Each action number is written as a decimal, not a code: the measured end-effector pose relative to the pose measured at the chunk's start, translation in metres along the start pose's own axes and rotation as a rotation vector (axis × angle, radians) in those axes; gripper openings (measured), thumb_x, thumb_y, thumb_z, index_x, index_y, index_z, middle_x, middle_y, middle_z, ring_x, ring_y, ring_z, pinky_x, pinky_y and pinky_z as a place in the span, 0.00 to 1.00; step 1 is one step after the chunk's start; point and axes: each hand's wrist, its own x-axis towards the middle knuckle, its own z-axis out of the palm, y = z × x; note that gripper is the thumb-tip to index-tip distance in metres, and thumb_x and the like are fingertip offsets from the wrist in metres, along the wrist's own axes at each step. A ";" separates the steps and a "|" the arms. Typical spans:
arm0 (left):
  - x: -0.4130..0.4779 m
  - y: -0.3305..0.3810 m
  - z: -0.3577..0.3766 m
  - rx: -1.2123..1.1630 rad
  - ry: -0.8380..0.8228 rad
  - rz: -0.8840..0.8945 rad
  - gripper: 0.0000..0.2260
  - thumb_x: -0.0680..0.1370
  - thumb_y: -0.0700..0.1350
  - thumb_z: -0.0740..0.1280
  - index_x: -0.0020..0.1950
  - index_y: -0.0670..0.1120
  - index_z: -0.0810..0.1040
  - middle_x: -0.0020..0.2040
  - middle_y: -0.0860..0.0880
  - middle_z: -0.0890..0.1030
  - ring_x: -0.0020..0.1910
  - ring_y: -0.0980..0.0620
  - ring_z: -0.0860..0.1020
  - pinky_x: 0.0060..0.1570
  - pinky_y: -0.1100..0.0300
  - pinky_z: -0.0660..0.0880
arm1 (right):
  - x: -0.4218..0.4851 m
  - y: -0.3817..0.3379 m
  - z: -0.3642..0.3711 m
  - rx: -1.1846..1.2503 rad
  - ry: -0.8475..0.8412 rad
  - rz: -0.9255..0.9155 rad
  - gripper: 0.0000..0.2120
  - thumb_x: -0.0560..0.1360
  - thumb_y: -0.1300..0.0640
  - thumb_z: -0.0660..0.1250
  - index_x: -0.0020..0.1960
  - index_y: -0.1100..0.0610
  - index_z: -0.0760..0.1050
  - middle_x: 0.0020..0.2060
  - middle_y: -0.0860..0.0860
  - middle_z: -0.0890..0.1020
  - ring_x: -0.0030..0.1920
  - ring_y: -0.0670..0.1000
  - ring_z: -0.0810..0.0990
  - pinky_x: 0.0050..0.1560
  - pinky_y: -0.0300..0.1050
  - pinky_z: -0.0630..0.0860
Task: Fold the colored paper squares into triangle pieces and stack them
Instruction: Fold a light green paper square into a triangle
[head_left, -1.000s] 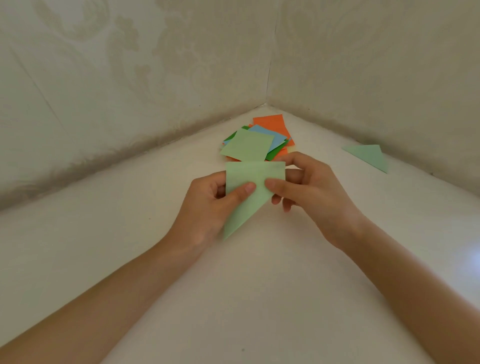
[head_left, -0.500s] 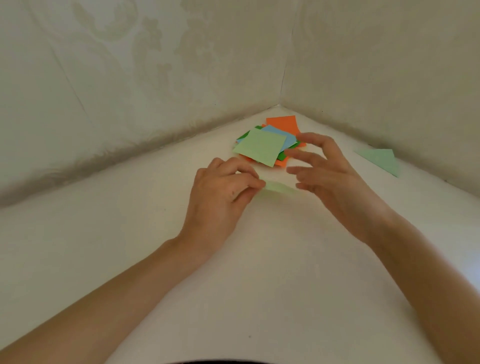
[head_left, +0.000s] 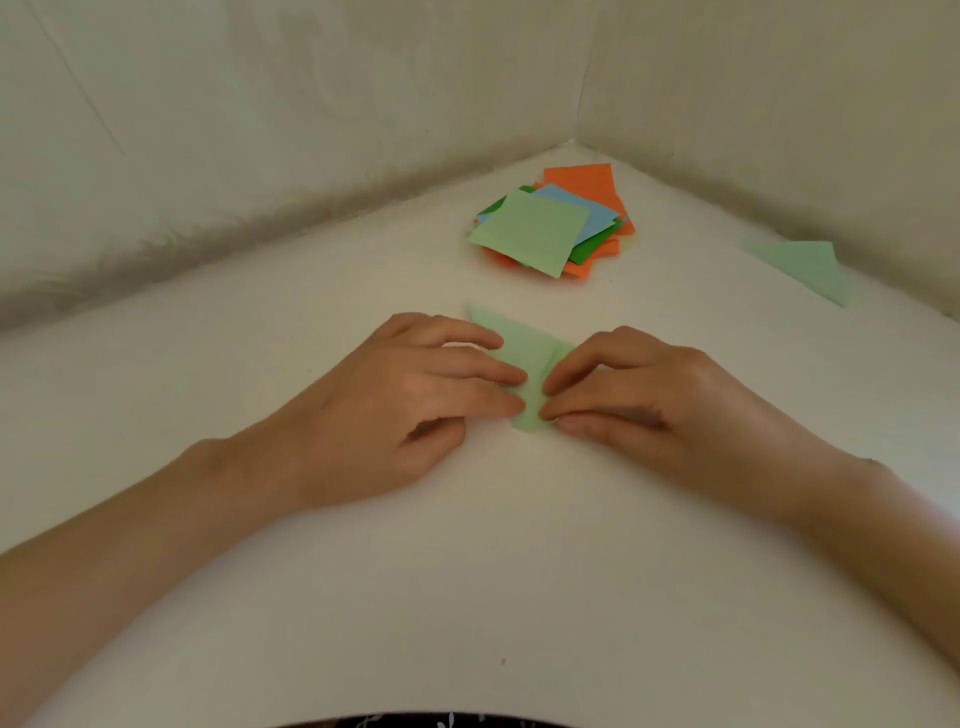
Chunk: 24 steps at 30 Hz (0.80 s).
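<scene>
1. We press the light green paper (head_left: 524, 358) flat with both hands. The left hand (head_left: 415, 395) and the right hand (head_left: 639, 400) lay nearly straight fingers on it from either side and grip nothing, probably to sharpen a crease.
2. The paper lies on the white surface (head_left: 493, 545) between the fingertips, with one corner pointing away.
3. Beyond it, the pile of squares (head_left: 540, 228) sits unfolded, near enough to draw from.
4. A green triangle (head_left: 805, 265) lies well apart at far right, just beside the wall (head_left: 779, 104).
5. Two pale walls meet in a corner behind the pile.
</scene>
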 end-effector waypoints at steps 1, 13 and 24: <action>-0.001 0.002 -0.001 -0.012 -0.016 0.028 0.18 0.74 0.39 0.56 0.57 0.45 0.82 0.59 0.49 0.81 0.62 0.50 0.74 0.58 0.52 0.68 | -0.001 0.001 -0.001 0.059 -0.008 0.049 0.12 0.75 0.50 0.64 0.49 0.55 0.83 0.49 0.47 0.79 0.50 0.45 0.77 0.52 0.37 0.72; -0.011 -0.001 0.005 -0.223 -0.044 -0.070 0.17 0.75 0.44 0.58 0.55 0.42 0.82 0.58 0.46 0.81 0.57 0.47 0.79 0.51 0.37 0.76 | 0.007 -0.009 0.006 0.207 0.098 0.439 0.07 0.68 0.48 0.72 0.35 0.45 0.75 0.44 0.40 0.76 0.51 0.39 0.71 0.49 0.22 0.61; -0.018 -0.006 0.018 -0.226 -0.075 -0.171 0.18 0.76 0.47 0.55 0.64 0.50 0.74 0.64 0.49 0.77 0.62 0.48 0.76 0.58 0.42 0.74 | 0.008 -0.011 0.011 0.120 0.082 0.428 0.05 0.67 0.46 0.67 0.35 0.43 0.73 0.44 0.38 0.74 0.51 0.39 0.68 0.49 0.22 0.60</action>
